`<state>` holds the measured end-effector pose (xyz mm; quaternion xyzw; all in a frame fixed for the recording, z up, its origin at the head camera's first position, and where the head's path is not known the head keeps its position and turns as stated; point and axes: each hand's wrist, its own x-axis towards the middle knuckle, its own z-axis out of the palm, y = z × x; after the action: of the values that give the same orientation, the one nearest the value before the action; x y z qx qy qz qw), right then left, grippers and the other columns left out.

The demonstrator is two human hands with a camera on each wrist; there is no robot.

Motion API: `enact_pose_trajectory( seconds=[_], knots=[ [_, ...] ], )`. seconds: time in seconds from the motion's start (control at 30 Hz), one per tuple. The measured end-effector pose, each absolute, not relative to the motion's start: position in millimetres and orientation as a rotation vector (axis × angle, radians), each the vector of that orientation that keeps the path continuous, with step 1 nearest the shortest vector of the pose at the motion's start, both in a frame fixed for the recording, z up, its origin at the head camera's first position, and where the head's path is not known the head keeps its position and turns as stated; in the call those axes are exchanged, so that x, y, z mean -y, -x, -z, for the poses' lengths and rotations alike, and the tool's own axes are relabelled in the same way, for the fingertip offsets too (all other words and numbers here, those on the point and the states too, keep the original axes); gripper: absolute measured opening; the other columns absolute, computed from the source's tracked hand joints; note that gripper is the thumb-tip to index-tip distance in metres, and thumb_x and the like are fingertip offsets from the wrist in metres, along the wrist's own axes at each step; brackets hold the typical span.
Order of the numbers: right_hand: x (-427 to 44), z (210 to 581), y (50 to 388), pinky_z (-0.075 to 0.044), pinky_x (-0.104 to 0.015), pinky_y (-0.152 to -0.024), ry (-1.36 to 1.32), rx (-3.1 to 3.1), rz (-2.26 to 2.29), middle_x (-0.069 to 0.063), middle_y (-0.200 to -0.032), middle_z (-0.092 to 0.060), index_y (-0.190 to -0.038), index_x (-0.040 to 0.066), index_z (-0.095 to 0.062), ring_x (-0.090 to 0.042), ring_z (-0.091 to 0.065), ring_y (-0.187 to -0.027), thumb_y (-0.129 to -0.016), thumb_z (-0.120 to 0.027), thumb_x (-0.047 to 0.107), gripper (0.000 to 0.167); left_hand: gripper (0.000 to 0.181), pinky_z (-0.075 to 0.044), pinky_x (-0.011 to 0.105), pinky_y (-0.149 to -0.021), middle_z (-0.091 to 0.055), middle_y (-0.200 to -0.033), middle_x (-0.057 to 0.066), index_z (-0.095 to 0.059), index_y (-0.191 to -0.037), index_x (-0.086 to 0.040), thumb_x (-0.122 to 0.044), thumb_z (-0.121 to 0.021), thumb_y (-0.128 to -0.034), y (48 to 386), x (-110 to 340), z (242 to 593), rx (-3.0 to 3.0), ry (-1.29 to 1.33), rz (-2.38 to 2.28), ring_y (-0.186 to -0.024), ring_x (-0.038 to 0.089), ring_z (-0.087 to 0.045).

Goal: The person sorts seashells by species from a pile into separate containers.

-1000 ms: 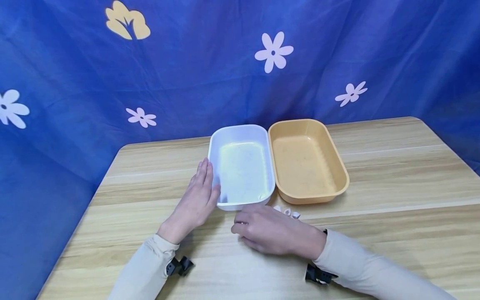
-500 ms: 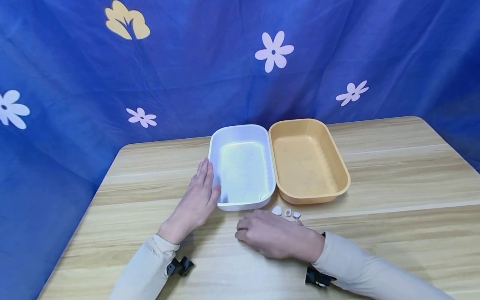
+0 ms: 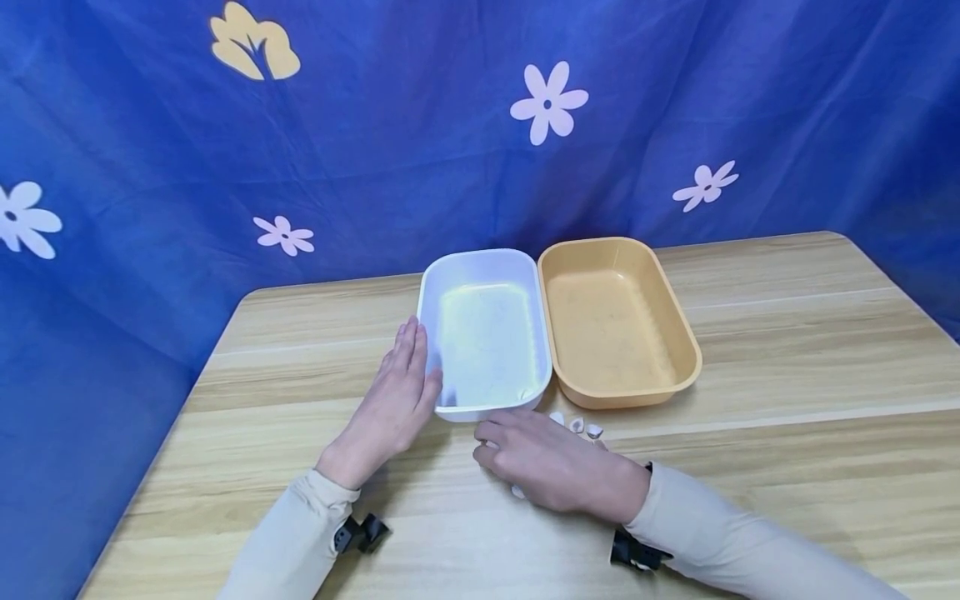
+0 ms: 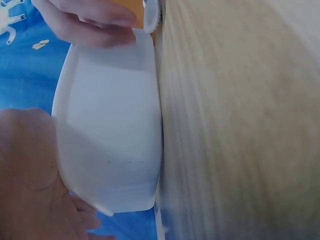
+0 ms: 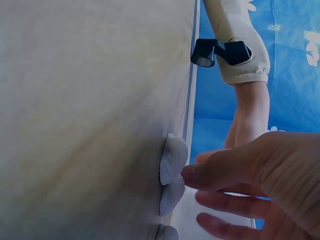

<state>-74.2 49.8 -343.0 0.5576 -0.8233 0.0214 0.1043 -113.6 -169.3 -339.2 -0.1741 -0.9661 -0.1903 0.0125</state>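
In the head view my left hand rests with straight fingers along the left side of a white plastic tub. The left wrist view shows that palm beside the tub's outer wall. My right hand is low over the table at the tub's near side, partly hiding several small white seashells. In the right wrist view, a ribbed seashell stands on the table by the right thumb's tip, which seems to touch it. The fingers are apart and loosely bent, with no shell visibly pinched.
An orange-yellow tub stands against the white tub's right side. Both are on a wood-grain table, near its back edge. A blue flowered curtain hangs behind. A small black camera is worn on the left wrist.
My right hand has shifted slightly right and its fingers have changed pose. A pale shell now shows beneath its near edge. The left hand and both tubs stay in place.
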Motion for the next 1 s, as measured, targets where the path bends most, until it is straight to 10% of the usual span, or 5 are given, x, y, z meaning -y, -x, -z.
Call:
enact_pose_trajectory(
  seconds=[0.77, 1.0],
  knots=[
    [-50.3, 333.0, 73.1, -0.048, -0.024, -0.072, -1.727, 2.397, -0.164, 0.004, -0.083, -0.056, -0.087, 0.015, -0.068, -0.011, -0.052, -0.077, -0.087, -0.064, 0.009, 0.007, 0.063, -0.013, 0.055, -0.117, -0.002, -0.158, 0.027, -0.011, -0.148, 0.013, -0.025, -0.032, -0.1036, 112.9, 169.0, 339.2, 3.015, 0.536, 0.608, -0.146, 0.039, -0.003],
    [-55.9, 313.5, 75.5, -0.051, -0.028, -0.082, -1.678, 2.451, -0.203, -0.001, -0.104, -0.065, -0.106, 0.011, -0.069, -0.016, -0.06, -0.095, -0.088, -0.065, 0.011, 0.019, 0.063, -0.012, 0.054, -0.117, -0.001, -0.158, 0.027, -0.01, -0.148, 0.013, -0.025, -0.032, -0.1039, 113.3, 169.0, 338.8, 3.029, 0.541, 0.607, -0.146, 0.038, -0.001]
  ],
)
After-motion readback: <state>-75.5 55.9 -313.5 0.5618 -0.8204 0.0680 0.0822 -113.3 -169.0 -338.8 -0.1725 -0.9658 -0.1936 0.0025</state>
